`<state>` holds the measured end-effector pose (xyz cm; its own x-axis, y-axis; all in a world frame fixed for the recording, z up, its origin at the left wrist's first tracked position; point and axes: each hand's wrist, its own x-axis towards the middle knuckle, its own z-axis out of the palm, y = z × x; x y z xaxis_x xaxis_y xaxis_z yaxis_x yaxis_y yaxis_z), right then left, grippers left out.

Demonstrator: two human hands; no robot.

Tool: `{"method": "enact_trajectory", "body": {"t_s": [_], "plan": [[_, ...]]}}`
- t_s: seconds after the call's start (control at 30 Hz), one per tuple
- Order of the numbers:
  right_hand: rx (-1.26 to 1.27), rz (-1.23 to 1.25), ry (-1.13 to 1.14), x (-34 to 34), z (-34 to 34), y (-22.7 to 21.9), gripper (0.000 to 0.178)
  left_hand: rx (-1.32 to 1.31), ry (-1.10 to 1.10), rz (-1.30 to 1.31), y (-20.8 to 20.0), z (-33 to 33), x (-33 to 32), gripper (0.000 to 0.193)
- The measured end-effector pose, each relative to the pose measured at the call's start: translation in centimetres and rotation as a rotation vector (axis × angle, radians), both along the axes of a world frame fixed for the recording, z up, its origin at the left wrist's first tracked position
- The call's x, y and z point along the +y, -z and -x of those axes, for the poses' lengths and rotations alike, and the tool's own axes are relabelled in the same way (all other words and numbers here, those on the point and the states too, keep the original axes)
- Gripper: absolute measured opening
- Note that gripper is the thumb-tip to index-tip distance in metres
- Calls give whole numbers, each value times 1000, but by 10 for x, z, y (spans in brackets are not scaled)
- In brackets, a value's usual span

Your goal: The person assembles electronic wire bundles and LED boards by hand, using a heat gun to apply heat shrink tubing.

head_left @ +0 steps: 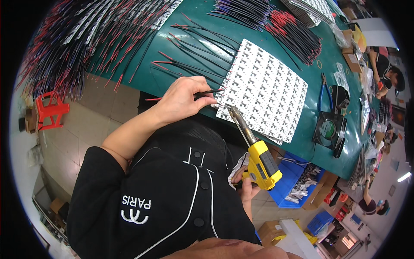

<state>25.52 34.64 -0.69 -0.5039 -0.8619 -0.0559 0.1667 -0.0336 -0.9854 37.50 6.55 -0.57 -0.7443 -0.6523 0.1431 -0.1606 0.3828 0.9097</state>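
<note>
A white circuit board panel (268,86) with rows of small dark pads lies tilted near the front edge of the table, another sheet just showing beneath it. Several black wires with red ends (202,51) stick out from its left side. My left hand (184,96) is closed around a black wire (209,92), whose end meets the panel's lower left edge. My right hand (246,181) grips a yellow soldering gun (261,166) by its handle, partly hidden behind the gun's body. Its metal tip points at the panel beside my left fingertips.
The green table (164,36) bears a large heap of wired strips (86,39) at the left and bundled wires (297,36) at the back. Blue pliers (324,93) and a black fan (330,129) lie right. Below stands a blue bin (286,183). Other people work far right.
</note>
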Motion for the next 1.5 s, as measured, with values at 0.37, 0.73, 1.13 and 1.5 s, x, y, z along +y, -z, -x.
{"method": "enact_trajectory", "body": {"t_s": [0.37, 0.73, 1.13, 1.5], "plan": [[9, 2, -13, -1, 0, 3, 49, -133, 54, -193, -1, 4, -6, 26], [2, -23, -47, 3, 0, 5, 45, -194, 81, -297, 1, 6, -9, 27], [-13, 15, -39, 4, 3, 9, 47, -231, 61, -332, 0, 7, -9, 25], [13, -52, -33, 4, 3, 6, 46, -242, 56, -329, -2, 8, -8, 25]]}}
